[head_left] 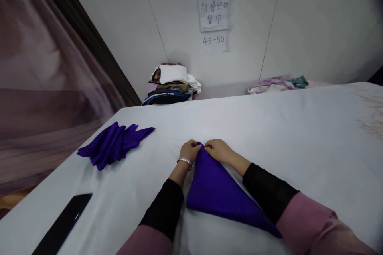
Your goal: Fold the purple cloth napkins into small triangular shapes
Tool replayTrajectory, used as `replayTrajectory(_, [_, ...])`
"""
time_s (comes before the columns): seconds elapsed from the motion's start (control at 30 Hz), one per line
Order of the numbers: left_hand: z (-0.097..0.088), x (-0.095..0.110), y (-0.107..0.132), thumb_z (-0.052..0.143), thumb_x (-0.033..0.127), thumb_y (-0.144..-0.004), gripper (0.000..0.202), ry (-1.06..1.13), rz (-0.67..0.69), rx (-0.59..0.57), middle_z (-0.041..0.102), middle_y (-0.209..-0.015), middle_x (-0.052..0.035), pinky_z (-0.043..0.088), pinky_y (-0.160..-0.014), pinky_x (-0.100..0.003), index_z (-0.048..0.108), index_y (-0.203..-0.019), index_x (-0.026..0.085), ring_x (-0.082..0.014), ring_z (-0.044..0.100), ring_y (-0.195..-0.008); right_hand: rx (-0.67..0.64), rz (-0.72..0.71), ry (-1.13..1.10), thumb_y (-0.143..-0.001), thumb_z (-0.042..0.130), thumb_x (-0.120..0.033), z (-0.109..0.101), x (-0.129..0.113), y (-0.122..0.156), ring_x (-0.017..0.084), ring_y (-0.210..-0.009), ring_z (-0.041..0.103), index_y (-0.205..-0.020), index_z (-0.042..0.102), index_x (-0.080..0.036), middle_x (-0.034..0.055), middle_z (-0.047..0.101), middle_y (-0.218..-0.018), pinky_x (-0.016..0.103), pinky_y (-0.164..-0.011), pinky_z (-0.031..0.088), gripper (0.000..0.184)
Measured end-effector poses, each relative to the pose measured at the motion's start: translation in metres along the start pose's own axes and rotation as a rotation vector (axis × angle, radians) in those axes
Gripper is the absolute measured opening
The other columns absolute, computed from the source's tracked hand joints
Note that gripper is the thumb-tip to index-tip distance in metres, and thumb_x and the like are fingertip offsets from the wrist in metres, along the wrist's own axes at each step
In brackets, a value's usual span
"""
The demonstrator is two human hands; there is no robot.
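Observation:
A purple cloth napkin lies folded into a triangle on the white-covered table, its top corner pointing away from me. My left hand pinches that top corner from the left; a silver bracelet circles the wrist. Close beside it, my right hand pinches the same corner from the right, fingertips closed on the fabric. The right end of the napkin's long near edge reaches close to my right sleeve. Farther left rests a loose, crumpled bunch of purple cloth, apart from both hands.
A dark flat device lies at the table's near left. Behind the table are a stack of folded clothes and a lower heap of fabrics. Handwritten paper signs hang on the wall; a sheer curtain drapes at the left.

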State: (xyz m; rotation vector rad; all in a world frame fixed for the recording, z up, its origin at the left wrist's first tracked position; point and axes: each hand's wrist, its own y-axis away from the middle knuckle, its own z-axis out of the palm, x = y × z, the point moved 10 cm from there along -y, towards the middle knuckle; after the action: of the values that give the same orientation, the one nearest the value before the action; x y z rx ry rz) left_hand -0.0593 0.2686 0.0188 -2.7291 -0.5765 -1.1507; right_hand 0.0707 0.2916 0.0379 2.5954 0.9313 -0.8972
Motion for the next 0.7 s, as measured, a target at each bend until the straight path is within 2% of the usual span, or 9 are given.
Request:
replayTrajectory(0.07, [-0.001, 0.003, 0.001, 0.062, 0.026, -0.068, 0.007, -0.071, -0.008, 0.015, 0.064, -0.071, -0.0008, 0.042, -0.065, -0.026, 0.062, -0.071, 0.019, -0.0156, 0.058, -0.071, -0.010, 0.005, 0.031, -0.082, 0.046, -0.026, 0.000, -0.001, 0.001, 0.018, -0.083, 0.061, -0.092, 0.069, -0.020, 0.0046, 0.070, -0.091, 0.024, -0.067, 0.038, 0.026])
replayTrajectory(0.2, [-0.001, 0.008, 0.001, 0.063, 0.024, -0.068, 0.020, -0.190, -0.008, 0.026, 0.064, -0.089, -0.0061, 0.042, -0.071, -0.027, 0.064, -0.086, 0.018, -0.0184, 0.059, -0.082, -0.027, 0.011, 0.083, -0.082, 0.046, -0.027, 0.000, -0.002, 0.002, 0.019, -0.088, 0.060, -0.094, 0.069, -0.021, 0.0051, 0.069, -0.095, 0.026, -0.069, 0.039, 0.026])
replayTrajectory(0.47, [0.005, 0.013, -0.002, 0.063, 0.027, -0.070, 0.010, -0.271, 0.068, -0.001, 0.060, -0.084, -0.0040, 0.041, -0.069, -0.028, 0.063, -0.077, 0.020, -0.0182, 0.057, -0.078, -0.026, 0.010, 0.117, -0.084, 0.046, -0.027, 0.001, -0.002, 0.002, 0.020, -0.088, 0.060, -0.095, 0.068, -0.022, 0.0061, 0.069, -0.096, 0.027, -0.069, 0.039, 0.025])
replayTrajectory(0.6, [0.005, 0.020, -0.002, 0.062, 0.022, -0.070, 0.003, -0.244, 0.134, 0.003, 0.059, -0.085, -0.0023, 0.040, -0.070, -0.026, 0.061, -0.072, 0.021, -0.0164, 0.056, -0.079, -0.024, 0.001, 0.112, -0.084, 0.047, -0.026, 0.001, -0.002, 0.002, 0.020, -0.089, 0.060, -0.093, 0.068, -0.021, 0.0066, 0.069, -0.095, 0.028, -0.070, 0.039, 0.024])
replayTrajectory(0.7, [0.005, 0.025, 0.001, 0.061, 0.017, -0.070, 0.005, -0.202, 0.177, -0.002, 0.060, -0.079, -0.0005, 0.040, -0.069, -0.026, 0.059, -0.070, 0.021, -0.0157, 0.056, -0.077, -0.021, -0.003, 0.101, -0.084, 0.046, -0.026, 0.000, -0.003, 0.003, 0.020, -0.088, 0.060, -0.092, 0.068, -0.021, 0.0068, 0.069, -0.094, 0.027, -0.070, 0.039, 0.024])
